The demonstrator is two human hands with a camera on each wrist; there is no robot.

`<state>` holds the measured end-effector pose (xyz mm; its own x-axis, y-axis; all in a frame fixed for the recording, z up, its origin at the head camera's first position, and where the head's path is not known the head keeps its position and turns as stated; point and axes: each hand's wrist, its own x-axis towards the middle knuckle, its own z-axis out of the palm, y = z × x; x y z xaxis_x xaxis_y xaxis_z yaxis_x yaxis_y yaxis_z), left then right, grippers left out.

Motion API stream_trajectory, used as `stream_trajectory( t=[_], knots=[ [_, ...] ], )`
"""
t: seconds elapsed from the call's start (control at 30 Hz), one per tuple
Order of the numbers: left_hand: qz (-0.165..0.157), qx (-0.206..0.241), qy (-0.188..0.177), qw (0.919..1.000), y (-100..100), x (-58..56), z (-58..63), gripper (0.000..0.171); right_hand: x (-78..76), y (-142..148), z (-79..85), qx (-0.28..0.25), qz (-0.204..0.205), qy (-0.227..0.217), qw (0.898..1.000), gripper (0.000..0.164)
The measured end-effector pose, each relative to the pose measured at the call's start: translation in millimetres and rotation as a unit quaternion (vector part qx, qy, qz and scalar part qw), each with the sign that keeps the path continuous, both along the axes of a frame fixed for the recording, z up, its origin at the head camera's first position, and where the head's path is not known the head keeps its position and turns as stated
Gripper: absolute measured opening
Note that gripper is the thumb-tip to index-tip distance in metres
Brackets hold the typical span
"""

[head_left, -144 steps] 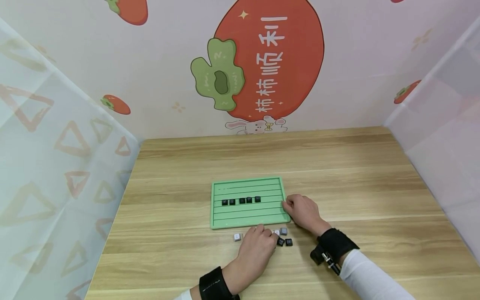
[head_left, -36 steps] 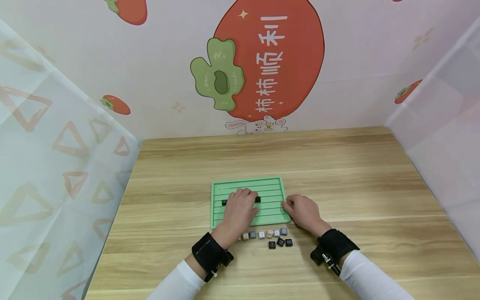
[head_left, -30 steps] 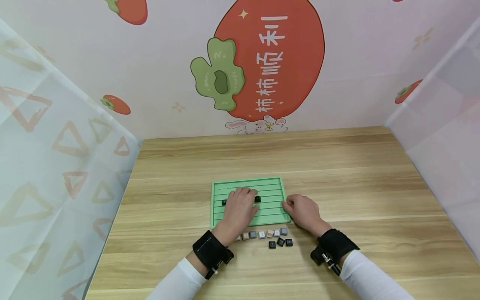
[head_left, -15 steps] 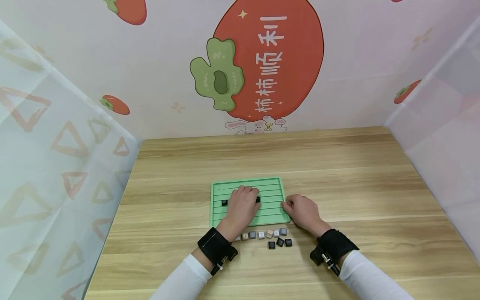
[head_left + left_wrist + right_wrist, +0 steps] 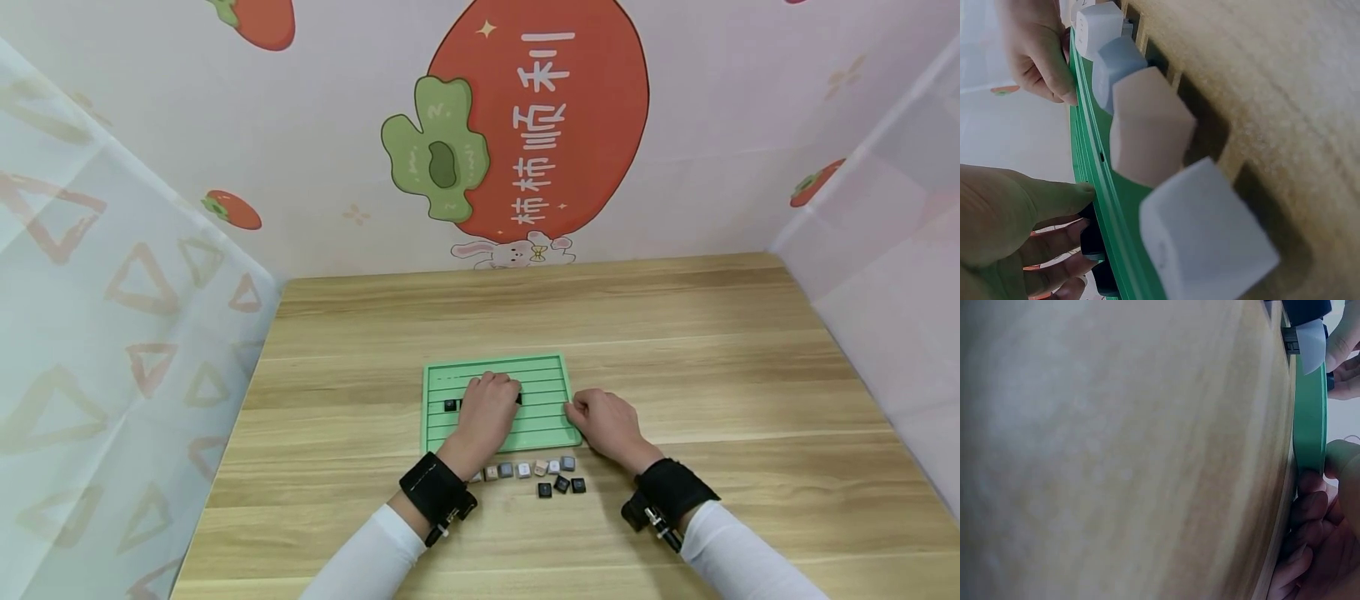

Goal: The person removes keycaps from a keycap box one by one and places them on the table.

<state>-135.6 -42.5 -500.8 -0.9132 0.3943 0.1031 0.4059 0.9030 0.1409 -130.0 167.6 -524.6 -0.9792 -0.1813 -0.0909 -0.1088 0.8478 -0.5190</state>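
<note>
A green ridged tray [image 5: 543, 429] lies on the table, with a row of black keycaps [image 5: 450, 406] across its middle. My left hand [image 5: 486, 417] is over this row and hides most of it. In the left wrist view, its thumb and fingers pinch a black keycap [image 5: 1092, 242] in the row from both sides. My right hand [image 5: 609, 423] grips the tray's right edge; the right wrist view has its thumb above the rim and the other fingers curled at the side and below.
In front of the tray, white, grey and beige keycaps [image 5: 523, 471] stand in a loose line, its left end partly behind my left wrist. Three black keycaps [image 5: 561, 484] lie nearer me. A printed backdrop [image 5: 697, 167] rises behind the wooden table [image 5: 675, 333].
My left hand has gone from the loose keycaps up onto the tray's row, then crept slightly right along it, uncovering part of a second keycap at the left. My right hand stays put.
</note>
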Motion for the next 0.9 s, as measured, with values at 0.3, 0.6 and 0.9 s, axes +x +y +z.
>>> stream_trajectory(
  t=[0.3, 0.6, 0.9],
  knots=[
    [-0.001, -0.002, 0.007, 1.0000, 0.1, -0.5, -0.4, 0.010, 1.2, 0.2, 3.4, -0.003, 0.001, 0.009, 1.000, 0.049],
    [0.005, -0.003, 0.030, 0.9995, -0.1, 2.4, 10.1, 0.015, 0.3, 0.1, 2.1, 0.001, 0.000, 0.010, 1.000, 0.049],
    [0.003, 0.000, 0.041, 0.9991, -1.7, 9.5, 15.5, 0.017, 0.7, -0.4, 1.1, -0.002, 0.000, 0.004, 1.000, 0.048]
  ],
)
